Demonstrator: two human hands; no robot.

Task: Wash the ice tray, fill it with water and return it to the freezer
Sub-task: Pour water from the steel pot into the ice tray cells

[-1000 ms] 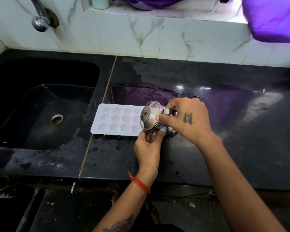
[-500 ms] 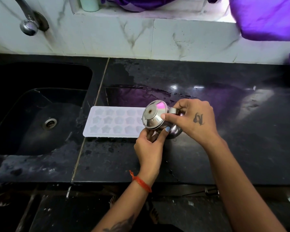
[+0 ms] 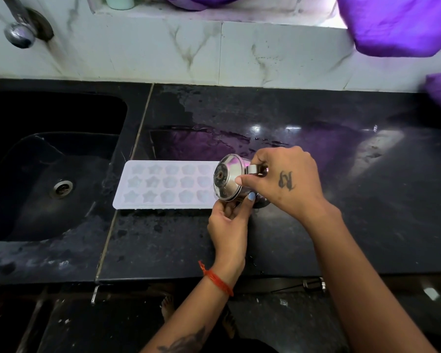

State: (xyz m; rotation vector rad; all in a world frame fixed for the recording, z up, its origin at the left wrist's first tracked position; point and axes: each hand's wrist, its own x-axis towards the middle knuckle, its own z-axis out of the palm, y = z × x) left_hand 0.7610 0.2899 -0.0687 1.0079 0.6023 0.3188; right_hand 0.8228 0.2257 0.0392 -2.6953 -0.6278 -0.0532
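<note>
Right hand [image 3: 288, 179]: fingers curled through the looped handle of a small polished stainless-steel cup [image 3: 228, 177], thumb pressed along the cup's wall; letter-like tattoo on the back of the hand. Cup tipped on its side, round base with a dark centre mark turned toward the camera, mouth facing away and down; purple glints on the mirror-bright metal.

Left hand [image 3: 228, 220]: reaching up from below, thumb and fingertips pinching at the near right corner of the tray under the cup; pale-blue polish on one nail; exact contact partly hidden by the cup. Thin red-orange thread band [image 3: 215, 278] round the wrist, dark tattoo on the forearm.

Pale lilac-white rectangular plastic ice tray [image 3: 167, 186]: lying flat on the counter just right of the sink, long side parallel to the counter edge, right end covered by the cup. Three rows of shallow moulded cells, star and flower shapes, smooth and matt, slightly translucent. Water level in the cells not discernible.

Glossy black stone countertop [image 3: 341, 225]: wet, streaked, with pooled water and purple reflections behind the tray; a pale seam running front to back beside the tray's left end.

Black moulded sink basin [image 3: 36, 174]: left of the tray, round metal drain at the bottom, damp surface.

Chrome wall tap [image 3: 19, 34]: top left, above the sink, rounded spout.

White grey-veined marble-look wall tiles [image 3: 163, 52]: behind the counter.

Purple satin-like cloth [image 3: 397, 24]: top right, folded and shiny.
</note>
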